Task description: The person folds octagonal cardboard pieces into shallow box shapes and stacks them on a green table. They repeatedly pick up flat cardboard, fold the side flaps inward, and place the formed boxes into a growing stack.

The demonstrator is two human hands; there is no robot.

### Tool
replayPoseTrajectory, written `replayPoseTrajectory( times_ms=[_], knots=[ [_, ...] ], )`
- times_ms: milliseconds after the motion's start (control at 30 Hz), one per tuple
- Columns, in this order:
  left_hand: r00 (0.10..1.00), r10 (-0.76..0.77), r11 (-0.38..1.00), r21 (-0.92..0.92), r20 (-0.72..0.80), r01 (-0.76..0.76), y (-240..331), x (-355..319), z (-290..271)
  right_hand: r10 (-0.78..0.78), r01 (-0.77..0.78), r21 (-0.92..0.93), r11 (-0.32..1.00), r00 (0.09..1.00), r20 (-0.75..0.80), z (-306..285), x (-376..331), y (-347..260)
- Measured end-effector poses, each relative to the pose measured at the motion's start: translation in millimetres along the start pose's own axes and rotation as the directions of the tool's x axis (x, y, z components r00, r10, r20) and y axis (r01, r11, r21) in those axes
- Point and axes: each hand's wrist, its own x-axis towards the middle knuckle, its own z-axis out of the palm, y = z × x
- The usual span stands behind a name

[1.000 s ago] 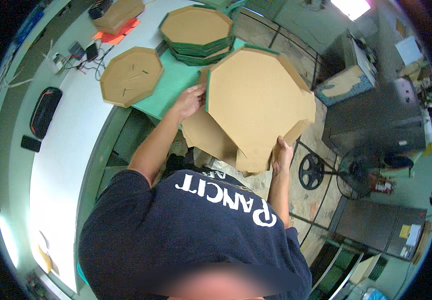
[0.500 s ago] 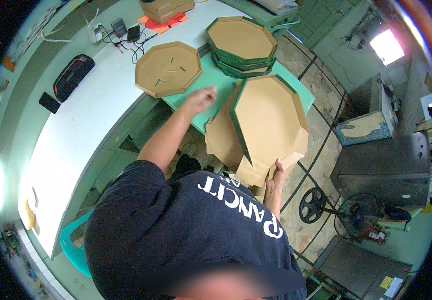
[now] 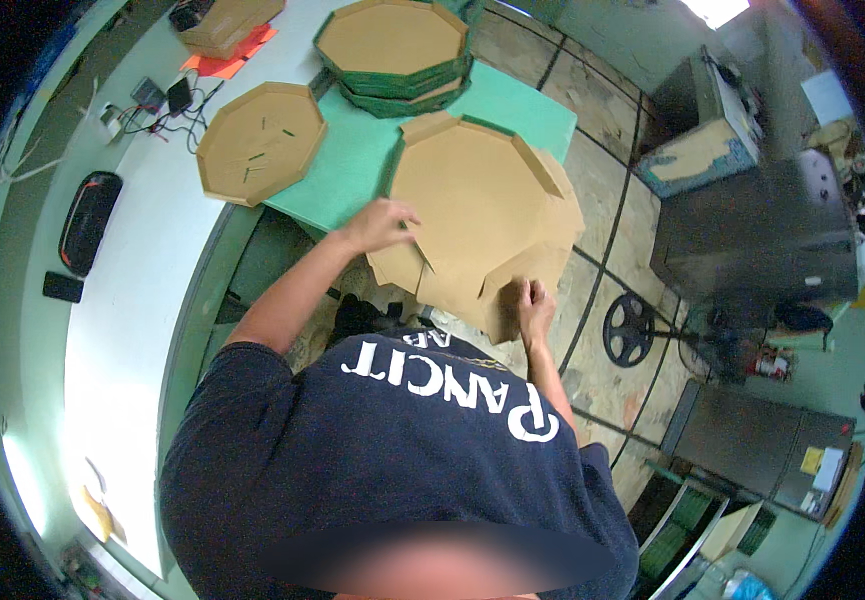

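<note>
A partly folded octagonal cardboard tray [image 3: 473, 200] lies in front of me. Its far walls stand up, while loose flaps spread at its near side. My left hand [image 3: 381, 226] is at its left edge, fingers curled over the wall there. At the near right corner my right hand [image 3: 535, 303] is closed, its fingers bent against a brown flap [image 3: 501, 308]. Exactly how the fingertips meet the cardboard is hard to make out.
Beneath the tray is a green table [image 3: 353, 165]. Stacked octagonal trays [image 3: 393, 40] with green sides stand at its far end. Another octagonal tray [image 3: 263, 145], holding small green strips, lies to the left by a white counter [image 3: 148, 290]. A black fan [image 3: 630, 330] stands right.
My left hand has come from the air down to the tray's left edge. The tray has turned and lies flatter, and my right hand has shifted along its near flaps. The view has shifted too.
</note>
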Motion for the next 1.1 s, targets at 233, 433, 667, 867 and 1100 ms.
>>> replayPoseTrajectory(
  times_ms=[233,433,667,867,1100],
  knots=[
    [0.964,0.267,0.921,0.292,0.012,-0.259,-9.4,-2.5,55.7,-0.712,0.697,-0.469,0.543,0.678,0.184,-21.4,33.2,-1.9],
    [0.953,0.301,0.895,0.336,0.031,-0.294,-13.5,-2.7,67.1,-0.61,0.731,-0.305,0.611,0.68,0.407,-8.6,70.0,-21.6],
    [0.996,0.083,0.939,0.334,0.027,-0.088,2.4,1.7,70.1,-0.628,0.675,-0.114,0.729,0.726,0.282,16.3,75.4,-29.0],
    [0.908,0.397,0.874,0.357,-0.132,-0.33,-17.4,-3.7,85.0,-0.734,0.782,-0.35,0.515,0.614,0.291,19.2,35.6,-25.5],
    [0.871,0.483,0.845,0.31,-0.092,-0.436,-11.5,-20.4,70.6,-0.643,0.812,-0.315,0.491,0.582,0.497,-5.0,24.6,-27.3]
  ],
)
